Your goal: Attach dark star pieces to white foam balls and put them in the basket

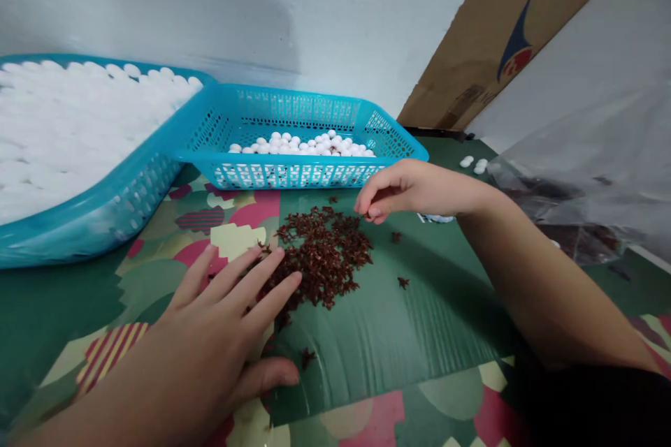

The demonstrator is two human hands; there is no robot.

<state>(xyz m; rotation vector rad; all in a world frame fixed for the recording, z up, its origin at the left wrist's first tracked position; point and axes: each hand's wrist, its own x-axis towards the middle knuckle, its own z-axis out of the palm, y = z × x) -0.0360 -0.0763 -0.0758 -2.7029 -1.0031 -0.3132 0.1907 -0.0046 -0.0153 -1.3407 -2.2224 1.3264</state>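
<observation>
A pile of small reddish-brown star-like pieces (330, 255) lies on the green patterned surface. My left hand (210, 328) is spread open at the pile's left side, fingertips over its edge and palm down. At the pile's upper right, my right hand (393, 188) has its thumb and fingers pinched together. A trace of brown shows at those fingertips, too small to make out. Just behind the right hand stands a shallow blue basket (293, 174) with several white balls (325, 145) in its bottom. A few single brown pieces (403, 283) lie apart from the pile.
A larger blue basket (115, 202) heaped with white balls (84, 126) stands at the left. Some white pieces (473, 164) lie at the right, near clear plastic bags (581, 167). A cardboard box (466, 42) leans by the pale wall (356, 14).
</observation>
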